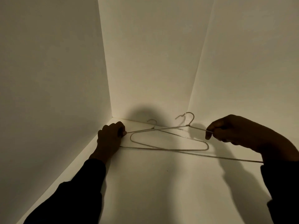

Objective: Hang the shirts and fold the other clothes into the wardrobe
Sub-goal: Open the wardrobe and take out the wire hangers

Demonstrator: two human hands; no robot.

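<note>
I am looking into a dim white wardrobe compartment. Both hands hold a thin wire hanger [234, 159] just above the compartment floor, its hook pointing at the back wall. My left hand [111, 136] grips the hanger's left end near the left wall. My right hand [234, 131] pinches its right shoulder wire. A second wire hanger [207, 147] lies flat on the floor under the first, between my hands. No shirts or other clothes are in view.
White side walls [48, 94] and a back wall [150, 62] close in the compartment. The white floor [161, 183] stretches toward me. Dark sleeves cover both forearms.
</note>
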